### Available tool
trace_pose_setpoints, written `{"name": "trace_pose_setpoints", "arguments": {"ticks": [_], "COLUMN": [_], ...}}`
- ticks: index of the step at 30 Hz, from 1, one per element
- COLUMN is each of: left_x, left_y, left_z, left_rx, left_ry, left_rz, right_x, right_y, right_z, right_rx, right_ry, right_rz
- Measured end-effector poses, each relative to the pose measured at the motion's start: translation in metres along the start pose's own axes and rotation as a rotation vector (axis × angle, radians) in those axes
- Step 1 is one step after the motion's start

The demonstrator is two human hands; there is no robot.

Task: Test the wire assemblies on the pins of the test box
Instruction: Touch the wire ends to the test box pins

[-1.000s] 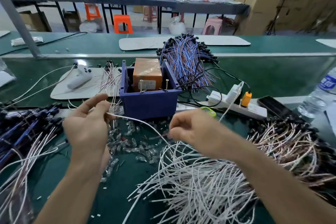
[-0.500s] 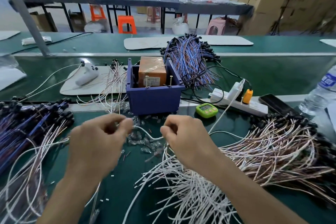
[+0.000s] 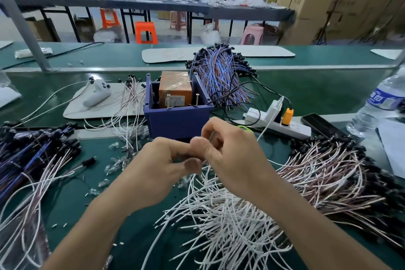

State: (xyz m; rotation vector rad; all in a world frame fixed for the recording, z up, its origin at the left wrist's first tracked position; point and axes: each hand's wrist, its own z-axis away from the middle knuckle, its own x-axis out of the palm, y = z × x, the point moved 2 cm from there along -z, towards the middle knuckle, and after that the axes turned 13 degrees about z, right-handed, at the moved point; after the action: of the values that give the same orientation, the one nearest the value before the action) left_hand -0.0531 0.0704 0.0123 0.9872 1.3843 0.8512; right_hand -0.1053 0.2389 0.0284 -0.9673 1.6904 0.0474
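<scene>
The blue test box (image 3: pixel 177 119) stands mid-table with an orange block (image 3: pixel 175 89) inside and two upright metal pins (image 3: pixel 168 100) on its front rim. Just in front of it my left hand (image 3: pixel 160 173) and my right hand (image 3: pixel 230 153) meet, fingers curled together around a thin white wire whose ends are mostly hidden between them. A loose heap of white wires (image 3: pixel 230 221) lies under my right forearm. Small clear bulbs (image 3: pixel 114 165) are scattered left of my hands.
Bundles of wire assemblies lie around: blue-and-white ones (image 3: pixel 28 160) at left, pink-white ones (image 3: pixel 333 180) at right, blue-orange ones (image 3: pixel 221 76) behind the box. A white power strip (image 3: pixel 278 124), a dark phone (image 3: pixel 317 124) and a water bottle (image 3: pixel 377 105) sit at right.
My hands have come together from well apart, closing the stretched white wire into a small space in front of the blue box. The green timer is now hidden behind my right hand.
</scene>
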Motion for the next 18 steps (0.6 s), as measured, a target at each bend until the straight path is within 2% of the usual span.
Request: {"name": "trace_pose_setpoints", "arguments": {"ticks": [3, 6, 9, 12, 14, 16, 18], "left_x": [-0.005, -0.008, 0.006, 0.039, 0.066, 0.09, 0.102], "left_y": [0.0, 0.002, 0.008, 0.016, 0.017, 0.011, 0.002], "left_z": [-0.004, -0.006, -0.014, -0.03, -0.043, -0.057, -0.074], "left_rx": [-0.01, -0.01, -0.052, -0.118, -0.14, -0.156, -0.143], "left_ry": [0.1, 0.133, -0.026, -0.174, -0.223, -0.269, -0.195], "left_rz": [0.033, 0.022, 0.057, 0.103, 0.039, -0.056, -0.183], "right_x": [-0.02, -0.05, -0.079, -0.097, -0.101, -0.099, -0.094], "right_y": [0.013, 0.045, 0.084, 0.116, 0.137, 0.158, 0.18], "right_z": [0.006, 0.015, 0.023, 0.031, 0.038, 0.047, 0.059], "right_rx": [-0.048, -0.015, 0.07, 0.096, 0.133, 0.16, 0.21], "right_ry": [-0.159, -0.163, -0.132, 0.021, 0.102, 0.111, 0.069], "right_rz": [0.085, 0.152, 0.172, 0.356, 0.477, 0.573, 0.618]}}
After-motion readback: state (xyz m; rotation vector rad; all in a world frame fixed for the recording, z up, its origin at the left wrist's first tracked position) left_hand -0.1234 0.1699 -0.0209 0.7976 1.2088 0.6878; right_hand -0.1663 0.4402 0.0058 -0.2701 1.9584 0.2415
